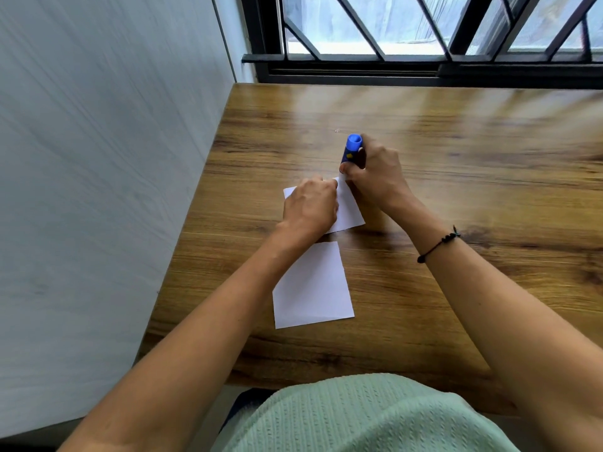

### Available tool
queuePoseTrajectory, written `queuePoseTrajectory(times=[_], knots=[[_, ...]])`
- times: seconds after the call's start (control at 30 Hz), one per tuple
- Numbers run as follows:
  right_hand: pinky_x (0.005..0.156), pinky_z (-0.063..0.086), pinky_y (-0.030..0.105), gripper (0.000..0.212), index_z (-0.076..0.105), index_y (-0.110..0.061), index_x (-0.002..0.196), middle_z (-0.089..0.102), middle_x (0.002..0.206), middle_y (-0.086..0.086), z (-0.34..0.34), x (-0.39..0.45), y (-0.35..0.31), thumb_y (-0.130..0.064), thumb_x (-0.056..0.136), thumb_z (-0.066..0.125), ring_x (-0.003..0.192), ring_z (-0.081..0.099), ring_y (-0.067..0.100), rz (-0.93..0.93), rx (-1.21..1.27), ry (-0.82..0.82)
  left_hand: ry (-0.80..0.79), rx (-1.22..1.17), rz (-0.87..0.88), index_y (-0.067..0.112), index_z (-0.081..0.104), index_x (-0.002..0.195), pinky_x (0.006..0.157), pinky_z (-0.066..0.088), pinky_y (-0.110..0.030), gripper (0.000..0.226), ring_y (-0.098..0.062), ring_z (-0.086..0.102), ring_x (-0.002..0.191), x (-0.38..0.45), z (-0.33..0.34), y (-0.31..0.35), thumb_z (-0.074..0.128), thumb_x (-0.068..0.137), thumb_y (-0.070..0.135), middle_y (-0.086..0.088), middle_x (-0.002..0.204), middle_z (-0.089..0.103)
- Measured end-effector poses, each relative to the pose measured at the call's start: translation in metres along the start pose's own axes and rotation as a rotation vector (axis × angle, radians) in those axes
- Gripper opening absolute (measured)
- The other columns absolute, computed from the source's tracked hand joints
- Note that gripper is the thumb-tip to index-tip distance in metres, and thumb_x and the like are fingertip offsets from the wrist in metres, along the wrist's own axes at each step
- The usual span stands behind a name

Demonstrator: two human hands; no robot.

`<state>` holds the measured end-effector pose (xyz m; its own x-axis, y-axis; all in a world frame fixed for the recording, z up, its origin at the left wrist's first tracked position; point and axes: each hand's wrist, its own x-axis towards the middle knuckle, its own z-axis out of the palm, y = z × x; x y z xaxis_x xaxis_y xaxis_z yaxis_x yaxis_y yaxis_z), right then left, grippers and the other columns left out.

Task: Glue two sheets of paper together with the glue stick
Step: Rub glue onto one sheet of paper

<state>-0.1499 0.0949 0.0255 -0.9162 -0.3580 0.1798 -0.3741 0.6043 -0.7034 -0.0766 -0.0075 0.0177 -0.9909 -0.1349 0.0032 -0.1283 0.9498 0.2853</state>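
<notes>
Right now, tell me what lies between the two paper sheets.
In the head view, only a bare strip of table separates the far sheet from the near sheet; the left forearm crosses above its left end.

No text, brand, number or sign can be read anywhere in the head view. The glue stick (pixel 352 153), standing just beyond the far sheet of paper (pixel 350 207), carries a small yellow mark on its dark blue barrel, but it is too small and blurred to make out as letters or a logo. Both that sheet and the near sheet of paper (pixel 313 285), which lies closer to the person than the glue stick, show blank white faces with no print or writing.
</notes>
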Motion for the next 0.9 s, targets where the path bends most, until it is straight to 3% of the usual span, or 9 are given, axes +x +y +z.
queuePoseTrajectory(times=[0.13,0.53,0.63,0.8,0.9], knots=[[0.060,0.026,0.021,0.022,0.053,-0.004,0.098,0.054,0.079,0.004,0.000,0.003,0.004,-0.014,0.080,0.062,0.072,0.047,0.021,-0.007,-0.032,-0.005,-0.001,-0.017,0.008,0.008,0.057,0.109,0.077,0.043,-0.038,0.024,-0.029,0.052,0.100,-0.001,-0.001,0.001,0.051,0.088,0.019,-0.014,0.106,0.057],[0.067,0.037,0.030,0.025,0.053,-0.005,0.103,0.058,0.082,0.005,0.001,0.002,0.002,-0.011,0.080,0.061,0.073,0.050,0.022,-0.085,-0.087,-0.049,0.006,-0.042,0.007,0.007,0.056,0.109,0.076,0.043,-0.036,0.025,-0.028,0.052,0.099,-0.003,-0.001,0.001,0.051,0.088,0.020,-0.015,0.104,0.056],[0.070,0.044,0.037,0.025,0.052,-0.003,0.102,0.064,0.086,0.013,-0.002,-0.004,0.002,-0.011,0.080,0.061,0.075,0.055,0.026,-0.103,-0.097,-0.060,-0.002,-0.046,0.000,0.007,0.056,0.109,0.076,0.042,-0.037,0.025,-0.029,0.051,0.100,-0.003,-0.001,0.001,0.052,0.088,0.019,-0.015,0.104,0.056],[0.071,0.044,0.038,0.021,0.054,-0.004,0.098,0.059,0.078,0.005,-0.008,-0.019,0.003,-0.010,0.079,0.060,0.077,0.057,0.031,-0.099,-0.081,-0.062,-0.016,-0.047,-0.010,0.006,0.055,0.112,0.082,0.044,-0.041,0.028,-0.032,0.051,0.103,-0.002,0.000,0.001,0.051,0.088,0.020,-0.016,0.106,0.056],[0.070,0.043,0.039,0.020,0.054,-0.004,0.097,0.064,0.080,0.013,-0.011,-0.028,0.004,-0.010,0.079,0.060,0.077,0.057,0.033,-0.100,-0.083,-0.057,-0.012,-0.042,-0.011,0.005,0.055,0.112,0.082,0.044,-0.040,0.029,-0.032,0.051,0.103,-0.002,0.000,0.001,0.052,0.088,0.019,-0.016,0.106,0.056]])
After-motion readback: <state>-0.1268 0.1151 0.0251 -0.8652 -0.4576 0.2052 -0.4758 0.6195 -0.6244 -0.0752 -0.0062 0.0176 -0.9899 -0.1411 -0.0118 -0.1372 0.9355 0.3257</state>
